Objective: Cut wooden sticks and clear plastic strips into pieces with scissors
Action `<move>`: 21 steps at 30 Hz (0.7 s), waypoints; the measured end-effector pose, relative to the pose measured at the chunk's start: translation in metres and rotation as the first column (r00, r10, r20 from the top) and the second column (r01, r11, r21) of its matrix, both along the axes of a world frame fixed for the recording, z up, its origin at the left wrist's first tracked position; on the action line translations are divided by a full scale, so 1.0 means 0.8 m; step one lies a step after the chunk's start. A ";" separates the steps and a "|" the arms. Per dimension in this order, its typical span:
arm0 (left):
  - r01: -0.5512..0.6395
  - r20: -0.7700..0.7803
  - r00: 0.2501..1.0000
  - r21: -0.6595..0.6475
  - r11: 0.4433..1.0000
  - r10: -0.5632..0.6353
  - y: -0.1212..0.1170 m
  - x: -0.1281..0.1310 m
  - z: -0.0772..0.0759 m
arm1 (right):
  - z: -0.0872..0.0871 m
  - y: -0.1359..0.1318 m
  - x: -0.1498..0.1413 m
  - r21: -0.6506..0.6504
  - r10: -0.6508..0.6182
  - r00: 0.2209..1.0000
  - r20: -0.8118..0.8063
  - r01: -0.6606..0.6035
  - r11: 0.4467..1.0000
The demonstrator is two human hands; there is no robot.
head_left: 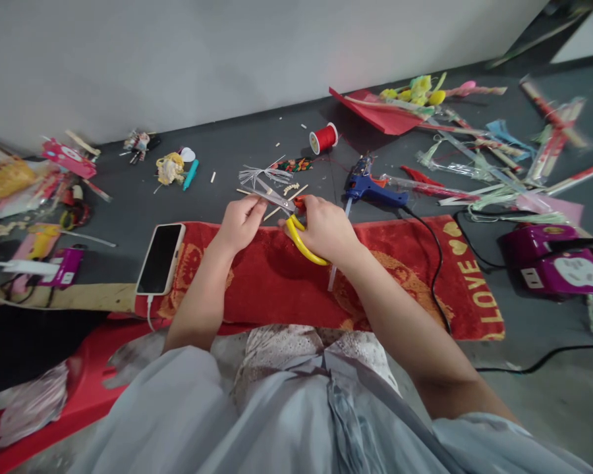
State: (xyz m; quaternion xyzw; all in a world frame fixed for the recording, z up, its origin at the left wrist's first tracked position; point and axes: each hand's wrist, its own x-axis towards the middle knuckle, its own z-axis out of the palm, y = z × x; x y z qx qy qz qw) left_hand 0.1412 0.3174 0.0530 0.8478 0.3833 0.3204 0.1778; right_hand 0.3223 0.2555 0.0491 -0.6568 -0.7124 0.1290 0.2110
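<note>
My right hand [329, 227] grips a pair of scissors [304, 245] by yellow handles. An orange bit shows at its fingertips; I cannot tell what it belongs to. The blades point away and left, over the table. Beside them my left hand [242, 222] is closed in a pinch; what lies between thumb and finger is too small to make out. Just beyond the blades are a bundle of thin white wire-like strands [264, 174] and a dark patterned strip [296, 164]. Short pale sticks [273, 214] lie under and around the scissors.
A red towel [281, 283] covers the near table edge. A phone [161, 259] rests at its left. To the right are a blue glue gun [375, 189], a red thread spool [323, 138], red paper [375, 113], several sticks and a purple power strip [556, 260]. Left lies a teal marker [190, 175].
</note>
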 end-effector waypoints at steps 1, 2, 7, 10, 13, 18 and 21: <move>0.016 0.013 1.000 -0.015 1.000 -0.016 0.000 0.001 0.000 | -0.002 0.000 0.000 0.026 0.015 1.000 -0.005 -0.015 1.000; 0.031 0.025 0.999 -0.030 0.999 -0.031 0.000 0.001 0.000 | -0.003 0.000 0.000 0.045 0.028 1.000 -0.006 -0.027 0.999; 0.074 0.065 0.996 -0.125 0.989 -0.067 0.001 0.002 -0.001 | -0.002 -0.001 -0.002 0.005 0.032 0.999 0.016 -0.032 0.999; 0.073 0.081 0.995 -0.163 0.984 -0.060 0.001 0.002 -0.003 | 0.002 -0.001 -0.003 -0.046 0.012 0.999 0.034 -0.011 0.999; 0.063 0.085 0.995 -0.187 0.980 -0.048 -0.001 0.003 -0.003 | 0.005 -0.001 -0.003 -0.080 -0.006 0.998 0.056 0.010 0.997; 0.043 0.060 0.998 -0.209 0.977 -0.031 -0.004 0.005 0.000 | 0.011 -0.002 -0.002 -0.116 -0.010 0.996 0.088 0.020 0.993; 0.044 0.057 0.998 -0.221 0.974 -0.032 -0.005 0.006 0.003 | 0.013 -0.003 -0.002 -0.123 -0.008 0.995 0.099 0.021 0.992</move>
